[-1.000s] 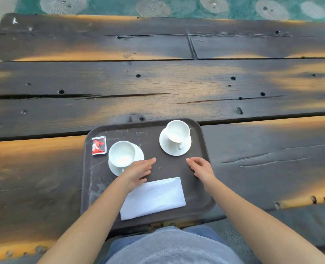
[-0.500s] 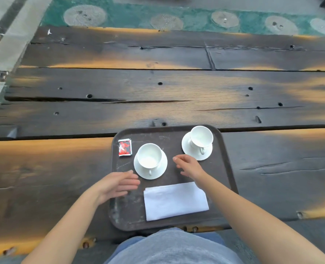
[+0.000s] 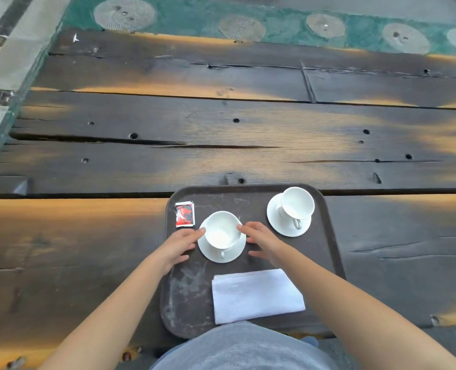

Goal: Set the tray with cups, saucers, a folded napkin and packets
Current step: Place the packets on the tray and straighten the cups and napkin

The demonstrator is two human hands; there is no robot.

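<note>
As a tray point(image 3: 187, 289) sits on the tabletop point(image 3: 88, 236), left hand point(image 3: 180, 243) and right hand point(image 3: 264, 240) flank its nearer empty cup point(image 3: 221, 231), relaxed fingers point(image 3: 200, 231) touching the rim. A second cup point(image 3: 297, 202), folded napkin point(image 3: 257, 296) and red packet point(image 3: 185, 214) share it.

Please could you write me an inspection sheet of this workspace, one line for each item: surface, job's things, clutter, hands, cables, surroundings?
Surface: dark wooden plank table, weathered, with cracks and holes; brown tray at its near edge.
Job's things: all on the tray. Near cup upright on near saucer; far cup upright on far saucer; folded white napkin at the near side; one red packet at the far left corner.
Clutter: nothing seen.
Hands: left hand and right hand open, one at each side of the near cup, fingertips at its rim.
Cables: nothing seen.
Surroundings: green patterned ground beyond the table; grey paving to the left.
</note>
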